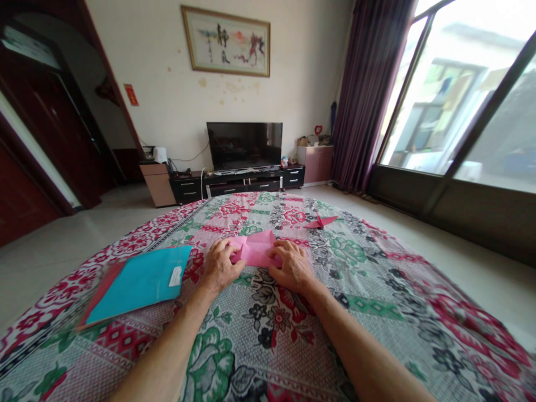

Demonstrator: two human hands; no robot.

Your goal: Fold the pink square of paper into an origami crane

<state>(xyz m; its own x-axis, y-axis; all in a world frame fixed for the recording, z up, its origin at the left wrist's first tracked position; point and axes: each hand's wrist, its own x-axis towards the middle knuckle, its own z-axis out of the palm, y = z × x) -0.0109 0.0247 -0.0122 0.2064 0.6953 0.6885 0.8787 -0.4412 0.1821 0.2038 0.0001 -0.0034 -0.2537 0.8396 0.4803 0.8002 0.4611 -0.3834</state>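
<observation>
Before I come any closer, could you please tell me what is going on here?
A person holds a sheet of pink paper at its two sides, left hand and right hand, over a flowered tablecloth. The sheet shows creases. Beyond the right hand lies a pointed, folded red piece; a blue packet lies to the left.

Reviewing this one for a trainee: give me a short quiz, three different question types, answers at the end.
1. True or false: the left hand and the right hand both touch the pink paper.
2. Where is the blue packet?
A) Left of both hands
B) Between the hands
C) Right of both hands
3. Fill in: the red folded paper lies nearer the ____ hand.

Key: 1 true; 2 A; 3 right
</observation>
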